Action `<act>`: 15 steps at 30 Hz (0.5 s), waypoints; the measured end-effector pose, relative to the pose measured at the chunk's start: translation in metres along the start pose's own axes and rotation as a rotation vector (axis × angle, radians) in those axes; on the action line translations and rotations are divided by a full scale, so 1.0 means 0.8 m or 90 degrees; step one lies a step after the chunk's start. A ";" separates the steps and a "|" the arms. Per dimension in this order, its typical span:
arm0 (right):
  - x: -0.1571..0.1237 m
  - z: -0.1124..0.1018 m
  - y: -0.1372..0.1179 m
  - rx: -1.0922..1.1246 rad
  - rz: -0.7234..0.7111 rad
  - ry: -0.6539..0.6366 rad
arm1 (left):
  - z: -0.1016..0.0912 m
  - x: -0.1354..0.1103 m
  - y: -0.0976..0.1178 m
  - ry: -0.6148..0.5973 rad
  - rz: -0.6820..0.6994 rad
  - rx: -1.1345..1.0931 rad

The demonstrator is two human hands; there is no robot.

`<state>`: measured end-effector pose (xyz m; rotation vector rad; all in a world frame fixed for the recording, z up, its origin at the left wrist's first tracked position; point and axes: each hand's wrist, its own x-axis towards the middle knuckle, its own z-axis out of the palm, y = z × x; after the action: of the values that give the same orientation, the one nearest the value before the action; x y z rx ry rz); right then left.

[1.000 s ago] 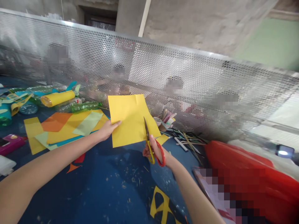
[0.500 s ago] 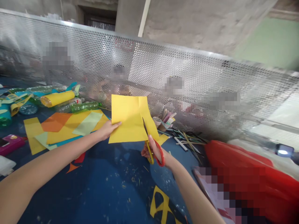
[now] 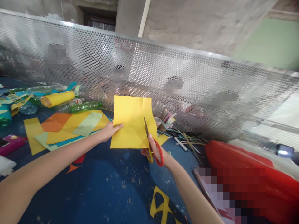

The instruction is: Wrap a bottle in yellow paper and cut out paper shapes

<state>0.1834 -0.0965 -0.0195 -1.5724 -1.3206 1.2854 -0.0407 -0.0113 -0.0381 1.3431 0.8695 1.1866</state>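
Note:
My left hand point(image 3: 109, 131) pinches the left edge of a yellow paper sheet point(image 3: 130, 119) and holds it up above the blue table point(image 3: 105, 186). My right hand point(image 3: 153, 149) grips scissors point(image 3: 153, 146) with red and yellow handles. Their blades point up into the sheet's lower right part, along a cut. A crease runs down the sheet near its top right.
Loose yellow, orange and green paper sheets point(image 3: 67, 126) lie at the left, with plastic bottles point(image 3: 79, 106) and a yellow paper roll point(image 3: 57, 98) behind. A perforated metal screen point(image 3: 187, 93) crosses the back. Paper strips point(image 3: 187, 138) lie near it. A red bag point(image 3: 247, 174) sits at right.
The yellow sheet has shifted a little to the right and turned slightly in my left hand. The scissors stay in the cut, their blades a bit further up.

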 end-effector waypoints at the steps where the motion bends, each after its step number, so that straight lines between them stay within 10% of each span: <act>1: 0.001 0.000 0.000 0.003 0.000 0.002 | 0.000 0.000 0.000 -0.003 0.004 0.001; 15: 0.000 0.002 0.003 -0.199 -0.105 0.065 | 0.004 -0.003 -0.003 -0.005 -0.001 -0.046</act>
<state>0.1824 -0.0970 -0.0222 -1.6710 -1.6060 0.9186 -0.0377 -0.0143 -0.0402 1.2877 0.8145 1.1988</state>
